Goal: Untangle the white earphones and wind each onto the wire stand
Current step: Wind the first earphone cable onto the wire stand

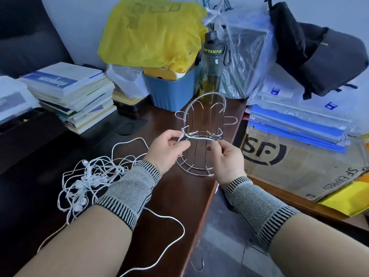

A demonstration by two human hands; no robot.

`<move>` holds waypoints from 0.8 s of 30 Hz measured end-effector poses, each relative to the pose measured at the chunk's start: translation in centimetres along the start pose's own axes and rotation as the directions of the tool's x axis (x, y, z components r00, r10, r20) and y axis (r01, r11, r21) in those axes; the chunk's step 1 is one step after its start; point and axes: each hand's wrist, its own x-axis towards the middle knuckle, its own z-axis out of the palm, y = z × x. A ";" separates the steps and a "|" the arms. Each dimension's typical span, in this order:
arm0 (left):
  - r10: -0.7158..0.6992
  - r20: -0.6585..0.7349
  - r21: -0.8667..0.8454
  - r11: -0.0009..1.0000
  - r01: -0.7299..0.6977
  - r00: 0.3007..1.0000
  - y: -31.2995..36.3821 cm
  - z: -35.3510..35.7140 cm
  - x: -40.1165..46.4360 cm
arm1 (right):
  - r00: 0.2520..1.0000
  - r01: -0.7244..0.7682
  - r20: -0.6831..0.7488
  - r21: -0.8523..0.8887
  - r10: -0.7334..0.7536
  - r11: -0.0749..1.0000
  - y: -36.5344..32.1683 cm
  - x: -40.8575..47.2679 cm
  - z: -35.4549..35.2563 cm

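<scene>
A chrome wire stand [203, 124] stands upright on the dark wooden desk [175, 196], near its right edge. My left hand [167, 150] pinches a white earphone cord [196, 137] at the stand's left side. My right hand [227, 156] pinches the same cord at the stand's front right, so a short stretch runs taut across the stand's middle ring between the two hands. A tangled heap of white earphones [89, 176] lies on the desk left of my left wrist. One loose cord [175, 220] loops under my left forearm toward the desk's front.
Stacked books [69, 92] sit at the back left. Behind the stand are a blue bin [171, 90], a yellow bag [151, 31] and a dark water bottle [212, 62]. A cardboard SF box [295, 166] and blue folders [295, 124] fill the right side beyond a floor gap.
</scene>
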 end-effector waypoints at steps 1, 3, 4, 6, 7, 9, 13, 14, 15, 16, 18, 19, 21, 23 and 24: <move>0.017 -0.016 -0.012 1.000 -0.017 1.000 -0.1 0.3 0.0 | 1.000 0.022 0.004 0.000 -0.022 1.000 0.3 0.2 0.0; 0.044 -0.032 -0.008 0.999 -0.045 0.999 -0.1 0.9 -0.1 | 0.998 0.064 0.007 -0.007 -0.064 0.998 0.6 0.4 0.1; 0.050 -0.025 -0.006 0.999 -0.050 0.998 0.0 1.1 -0.3 | 0.996 0.083 0.010 -0.015 -0.083 0.996 0.7 0.3 0.2; 0.051 0.000 -0.020 0.999 -0.051 0.999 0.4 1.4 -0.9 | 0.994 0.108 0.013 -0.030 -0.108 0.994 0.7 -0.3 0.1; 0.051 0.013 -0.026 0.998 -0.051 0.999 0.6 1.5 -1.4 | 0.994 0.109 0.013 -0.033 -0.109 0.993 0.7 -0.7 0.0; 0.064 0.031 -0.021 0.998 -0.063 0.997 0.7 1.8 -2.4 | 0.995 0.095 0.009 -0.027 -0.095 0.995 0.7 -1.4 -0.2; 0.090 0.064 -0.001 0.996 -0.091 0.994 0.0 2.4 -5.9 | 0.995 0.096 0.005 -0.098 -0.096 0.991 0.8 -4.4 -1.4; 0.085 0.062 -0.010 0.996 -0.084 0.994 -0.3 2.5 -6.6 | 0.994 0.105 0.000 -0.113 -0.105 0.988 0.8 -5.1 -1.7; 0.080 0.052 -0.027 0.997 -0.079 0.995 -0.5 2.5 -7.0 | 0.994 0.112 -0.007 -0.115 -0.113 0.987 0.7 -5.9 -1.7; 0.088 0.037 -0.042 0.995 -0.087 0.995 -0.7 2.6 -7.2 | 0.993 0.116 -0.014 -0.108 -0.118 0.987 0.6 -6.4 -1.7; 0.144 0.003 -0.005 0.990 -0.144 0.990 -0.7 2.7 -7.4 | 0.993 0.113 -0.027 -0.089 -0.116 0.990 0.3 -7.2 -1.6; 0.181 -0.015 0.035 0.983 -0.181 0.983 -0.5 2.7 -7.4 | 0.993 0.112 -0.037 -0.083 -0.115 0.990 0.1 -7.4 -1.6; 0.233 -0.031 0.116 0.967 -0.228 0.972 0.3 2.8 -7.3 | 0.992 0.101 -0.068 -0.077 -0.106 0.992 -0.3 -7.4 -1.7; 0.234 -0.017 0.176 0.958 -0.228 0.972 0.9 2.6 -6.9 | 0.990 0.084 -0.108 -0.071 -0.091 0.994 -0.7 -6.9 -2.0; 0.223 -0.006 0.195 0.956 -0.217 0.975 1.2 2.6 -6.6 | 0.989 0.080 -0.121 -0.070 -0.088 0.994 -0.8 -6.6 -2.2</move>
